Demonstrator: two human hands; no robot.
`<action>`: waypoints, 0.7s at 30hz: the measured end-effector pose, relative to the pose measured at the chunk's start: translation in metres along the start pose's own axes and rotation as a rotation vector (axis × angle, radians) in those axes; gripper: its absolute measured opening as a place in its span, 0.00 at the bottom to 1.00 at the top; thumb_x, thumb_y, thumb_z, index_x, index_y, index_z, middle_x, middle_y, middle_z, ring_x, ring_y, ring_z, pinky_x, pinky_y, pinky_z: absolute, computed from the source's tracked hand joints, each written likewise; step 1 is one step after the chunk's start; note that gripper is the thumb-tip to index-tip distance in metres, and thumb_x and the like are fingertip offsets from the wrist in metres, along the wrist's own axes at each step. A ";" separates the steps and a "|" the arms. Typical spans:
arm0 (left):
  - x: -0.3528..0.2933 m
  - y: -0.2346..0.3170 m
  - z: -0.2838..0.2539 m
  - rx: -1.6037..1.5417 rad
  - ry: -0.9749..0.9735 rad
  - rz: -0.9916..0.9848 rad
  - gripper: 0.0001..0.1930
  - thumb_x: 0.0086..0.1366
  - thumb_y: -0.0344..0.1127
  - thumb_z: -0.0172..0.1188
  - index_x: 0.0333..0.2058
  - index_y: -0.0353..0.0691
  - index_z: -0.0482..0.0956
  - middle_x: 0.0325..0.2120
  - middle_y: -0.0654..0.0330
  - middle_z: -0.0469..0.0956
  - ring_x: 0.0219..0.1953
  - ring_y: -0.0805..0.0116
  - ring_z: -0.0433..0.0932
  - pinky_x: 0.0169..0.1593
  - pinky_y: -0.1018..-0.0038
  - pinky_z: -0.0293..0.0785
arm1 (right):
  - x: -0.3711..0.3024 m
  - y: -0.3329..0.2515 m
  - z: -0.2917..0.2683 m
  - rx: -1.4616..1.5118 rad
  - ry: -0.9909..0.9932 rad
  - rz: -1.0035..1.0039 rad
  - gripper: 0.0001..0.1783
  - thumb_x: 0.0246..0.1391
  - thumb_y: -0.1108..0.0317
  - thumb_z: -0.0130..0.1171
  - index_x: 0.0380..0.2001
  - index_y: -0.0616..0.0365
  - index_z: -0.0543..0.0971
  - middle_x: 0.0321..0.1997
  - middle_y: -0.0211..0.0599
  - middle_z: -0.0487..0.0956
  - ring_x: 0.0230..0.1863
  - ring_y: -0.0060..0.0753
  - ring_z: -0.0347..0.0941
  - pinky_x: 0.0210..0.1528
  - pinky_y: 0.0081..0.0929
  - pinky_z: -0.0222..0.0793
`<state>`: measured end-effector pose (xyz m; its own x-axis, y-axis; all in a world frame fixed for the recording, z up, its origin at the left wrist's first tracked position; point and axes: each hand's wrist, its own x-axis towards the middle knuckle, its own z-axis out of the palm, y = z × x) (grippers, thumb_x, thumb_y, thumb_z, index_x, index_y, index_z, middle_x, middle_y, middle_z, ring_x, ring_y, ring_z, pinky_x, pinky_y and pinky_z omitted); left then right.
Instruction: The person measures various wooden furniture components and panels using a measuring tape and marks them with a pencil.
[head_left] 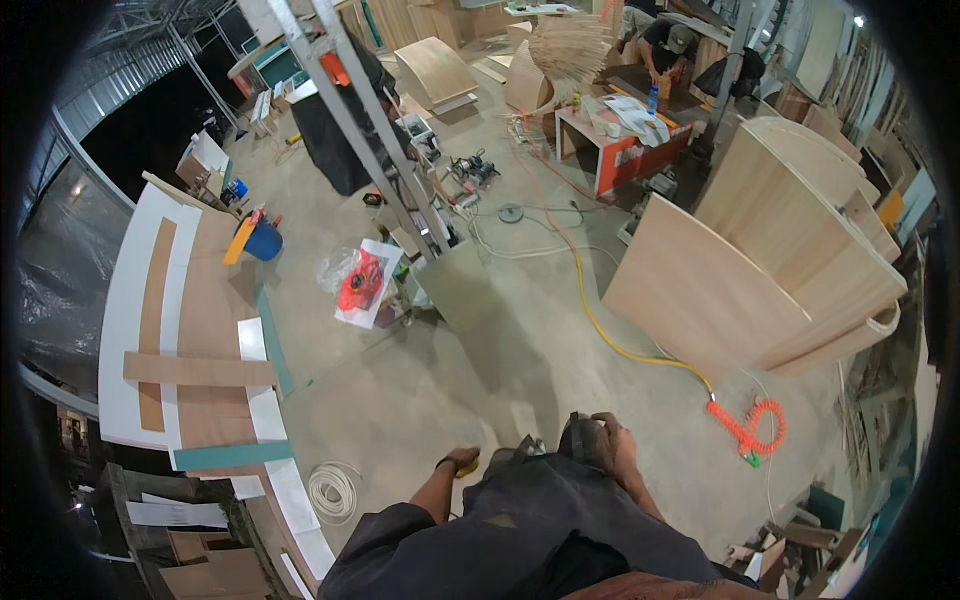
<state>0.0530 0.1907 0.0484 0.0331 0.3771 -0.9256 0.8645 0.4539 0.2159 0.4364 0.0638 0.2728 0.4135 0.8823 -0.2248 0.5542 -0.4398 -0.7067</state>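
Observation:
My left hand [460,458] hangs low beside my left leg, its fingers curled round a small yellow thing [467,469] that is mostly hidden. My right hand [621,446] is at my right knee, fingers bent against a dark rounded shape [580,440]; whether it is clothing or a held object is unclear. My dark clothing [560,510] fills the space between my arms. Concrete floor [400,400] lies in front of both hands.
A yellow hose [590,305] runs to an orange coiled hose [760,428] at right. Large curved plywood pieces [710,290] stand beyond it. A metal post [400,185] rises ahead. White cable coil [334,492] and long panels [215,300] lie left. A co-worker [668,48] crouches far off.

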 end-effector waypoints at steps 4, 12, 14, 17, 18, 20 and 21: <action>0.078 0.193 -0.045 0.535 0.318 0.829 0.28 0.64 0.54 0.47 0.42 0.32 0.80 0.42 0.45 0.81 0.43 0.48 0.80 0.48 0.62 0.74 | 0.143 -0.001 -0.043 0.034 -0.007 0.001 0.13 0.62 0.59 0.51 0.42 0.54 0.79 0.29 0.54 0.81 0.33 0.60 0.78 0.36 0.51 0.70; 0.056 0.566 -0.181 -0.654 -0.142 0.836 0.16 0.70 0.41 0.47 0.48 0.41 0.79 0.28 0.63 0.75 0.27 0.71 0.76 0.31 0.72 0.74 | 0.490 -0.057 -0.112 0.060 -0.064 -0.148 0.22 0.63 0.49 0.52 0.41 0.59 0.80 0.34 0.55 0.82 0.37 0.57 0.80 0.40 0.46 0.73; 0.054 0.615 -0.211 -0.690 -0.090 0.861 0.15 0.71 0.41 0.46 0.48 0.43 0.78 0.27 0.64 0.73 0.26 0.74 0.74 0.28 0.76 0.73 | 0.558 -0.090 -0.119 0.072 -0.162 -0.190 0.25 0.63 0.47 0.51 0.43 0.60 0.80 0.37 0.55 0.82 0.40 0.57 0.80 0.43 0.45 0.73; 0.040 0.695 -0.259 -0.950 -0.144 0.795 0.17 0.72 0.43 0.46 0.50 0.40 0.76 0.27 0.64 0.73 0.24 0.73 0.75 0.26 0.77 0.72 | 0.655 -0.150 -0.136 0.048 -0.312 -0.246 0.29 0.63 0.43 0.49 0.47 0.59 0.80 0.41 0.55 0.82 0.44 0.56 0.79 0.47 0.43 0.72; 0.042 0.720 -0.280 -1.036 -0.129 0.781 0.18 0.72 0.45 0.45 0.50 0.40 0.75 0.26 0.64 0.73 0.24 0.72 0.75 0.26 0.75 0.73 | 0.689 -0.168 -0.135 0.048 -0.364 -0.267 0.30 0.63 0.42 0.48 0.49 0.59 0.79 0.42 0.54 0.82 0.45 0.56 0.79 0.48 0.43 0.72; 0.073 0.761 -0.318 -1.140 -0.084 0.749 0.21 0.73 0.48 0.44 0.53 0.39 0.72 0.30 0.62 0.74 0.29 0.70 0.77 0.31 0.75 0.75 | 0.759 -0.189 -0.124 0.065 -0.441 -0.311 0.32 0.63 0.40 0.47 0.52 0.58 0.78 0.45 0.54 0.81 0.47 0.55 0.78 0.50 0.42 0.71; 0.081 0.787 -0.340 -1.138 0.003 0.786 0.21 0.73 0.48 0.44 0.53 0.39 0.72 0.32 0.61 0.74 0.32 0.70 0.77 0.34 0.74 0.75 | 0.794 -0.195 -0.116 0.082 -0.477 -0.324 0.33 0.63 0.39 0.46 0.54 0.57 0.77 0.46 0.54 0.80 0.48 0.55 0.77 0.51 0.41 0.71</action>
<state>0.5654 0.8524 0.2493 0.3142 0.8397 -0.4429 -0.2622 0.5251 0.8097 0.7400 0.8308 0.3101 -0.1498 0.9559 -0.2526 0.5325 -0.1372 -0.8353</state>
